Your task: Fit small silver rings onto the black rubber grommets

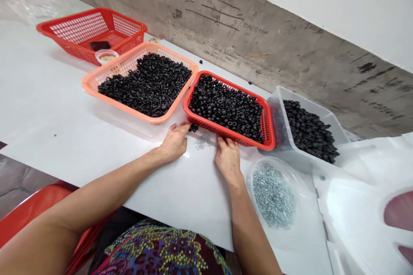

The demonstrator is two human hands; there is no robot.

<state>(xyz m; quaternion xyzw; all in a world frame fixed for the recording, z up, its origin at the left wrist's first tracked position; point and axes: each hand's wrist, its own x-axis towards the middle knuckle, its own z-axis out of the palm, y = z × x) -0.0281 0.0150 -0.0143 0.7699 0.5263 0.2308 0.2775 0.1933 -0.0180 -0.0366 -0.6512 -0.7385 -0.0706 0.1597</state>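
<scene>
My left hand (pixel 174 141) rests on the white table (pixel 58 111), fingers curled together beside a few loose black rings (pixel 193 127). My right hand (pixel 228 157) lies just right of a small scatter of tiny silver parts (pixel 204 140), its fingertips tucked against the front rim of the red basket (pixel 269 131) heaped with black rubber rings. What either hand pinches, if anything, is hidden.
An orange basket (pixel 92 82) of black rings stands to the left, a red basket (pixel 58 30) with a small cup behind it. A clear bin (pixel 288 96) of black rings sits right. A clear bowl of silver parts (pixel 273 193) is near my right wrist. White foam trays (pixel 355 206) lie right.
</scene>
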